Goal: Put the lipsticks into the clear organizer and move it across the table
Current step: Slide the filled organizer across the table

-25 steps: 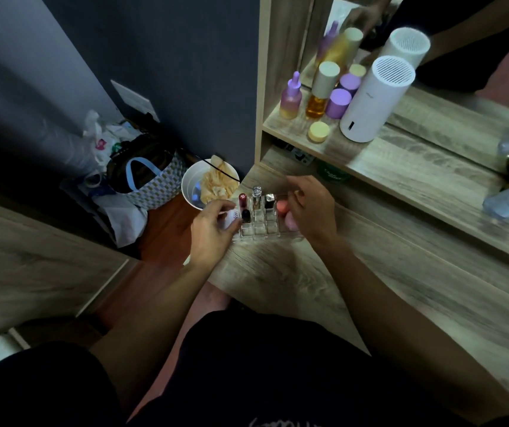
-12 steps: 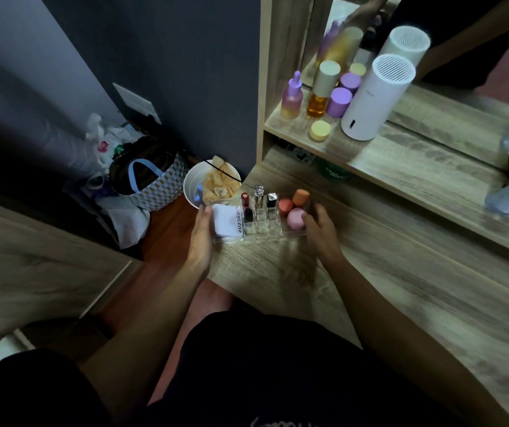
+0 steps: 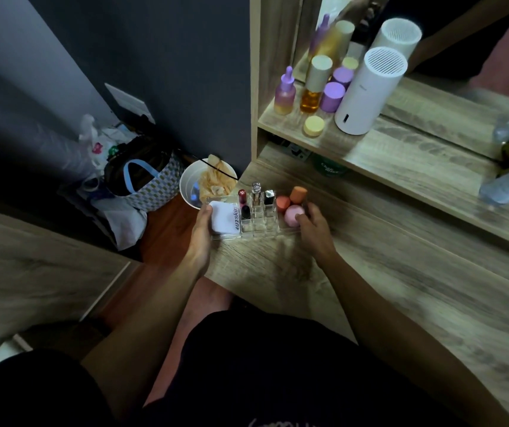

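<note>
At the left front corner of the wood-grain desk (image 3: 401, 288) stands the clear acrylic organizer (image 3: 256, 224), its left end right at the desk's left edge and perhaps a little past it. The left hand (image 3: 202, 228) is cupped against that end, fingers wrapped around the side wall beside the white square pad with dark lettering (image 3: 224, 218) lying in the left tray; it looks like a light clasp, not a tight one. In the middle slots stand the lipsticks: a dark red tube (image 3: 242, 196), a short black-capped one (image 3: 245, 212), a tall clear-and-silver tube (image 3: 256, 192) and a black-and-silver one (image 3: 269, 197), all upright. In the right tray sit two coral makeup sponges (image 3: 290, 198) and a pink round sponge (image 3: 293, 214). The right hand (image 3: 313, 228) is half open at that end, fingertips on the pink sponge and the tray's wall; whether it truly grips the wall I cannot tell.

My judgement: the organizer is light, rigid and slick, and brittle if dropped. The lipsticks sit loose in their slots and would tip or rattle out on a tilt. The end walls, low down, are the sound places to hold, one hand each, keeping the base level and sliding rather than lifting.
</note>
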